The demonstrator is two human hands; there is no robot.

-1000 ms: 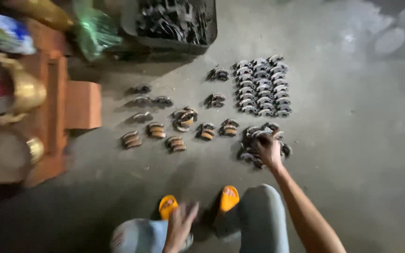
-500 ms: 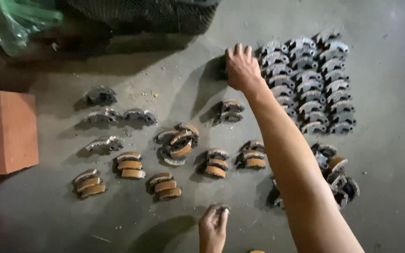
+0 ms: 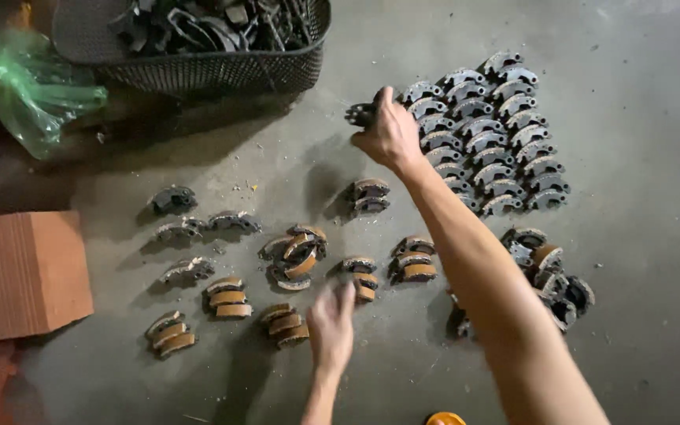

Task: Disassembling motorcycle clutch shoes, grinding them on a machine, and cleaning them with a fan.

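Observation:
My right hand (image 3: 391,132) reaches far forward and grips a dark grey curved metal shoe (image 3: 361,115), lifted off the concrete floor beside neat rows of grey shoes (image 3: 485,130). My left hand (image 3: 330,327) hovers low over the floor, blurred, close to a small stack of brown-lined shoes (image 3: 362,275); whether it holds anything is unclear. More stacks of brown-lined shoes (image 3: 228,297) and loose grey ones (image 3: 186,230) lie spread across the middle.
A black mesh basket (image 3: 206,71) full of dark metal parts stands at the back. A green plastic bag (image 3: 37,90) lies at the back left. Red bricks (image 3: 25,271) sit at the left. A loose pile of shoes (image 3: 548,271) lies at the right.
My right hand has closed on a grey shoe at the far spot and raised it. My left hand has moved up towards the stacks. The view has shifted slightly.

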